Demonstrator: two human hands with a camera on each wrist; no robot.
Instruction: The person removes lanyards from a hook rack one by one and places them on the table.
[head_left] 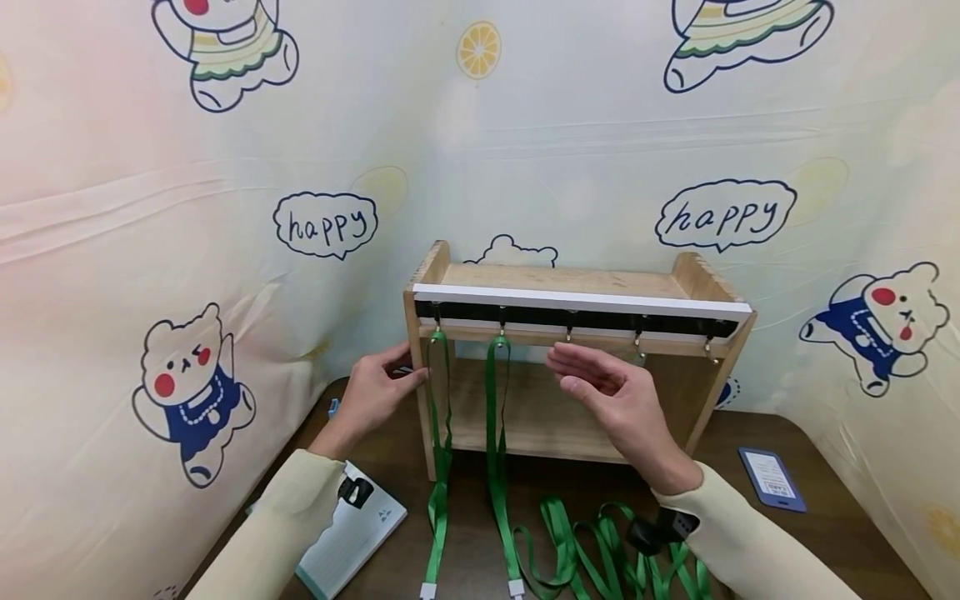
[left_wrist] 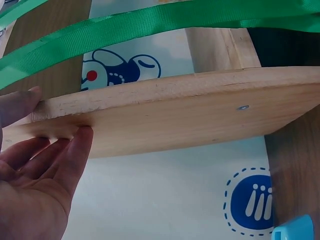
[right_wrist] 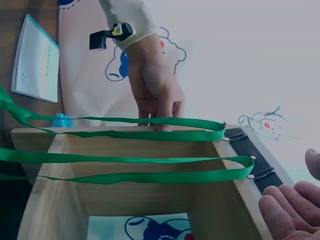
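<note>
Gripping the rack (head_left: 562, 280) by its left panel (left_wrist: 165, 120) with my left hand (head_left: 378, 390): thumb on the front edge, fingers (left_wrist: 72, 160) on the outer face, closed to the panel's thickness. Right hand (head_left: 615, 396) holds nothing; its fingers are extended, slightly cupped, pointing left near the third hook (head_left: 568, 335) from the left. Contact there: cannot tell. Hung straps (head_left: 491, 417), two in number, drop from the two hooks left of it, long axis running down the rack's front between my hands. Loose straps (head_left: 558, 533) lie folded on the worktop (head_left: 738, 542), in front of the rack. Key relation, as I judge it: they lie below my right hand and toward me; right is the nearer hand, left being farther off and occupied. Folds cross, so no single long axis is readable. Card (head_left: 772, 479) lies right of the rack.
</note>
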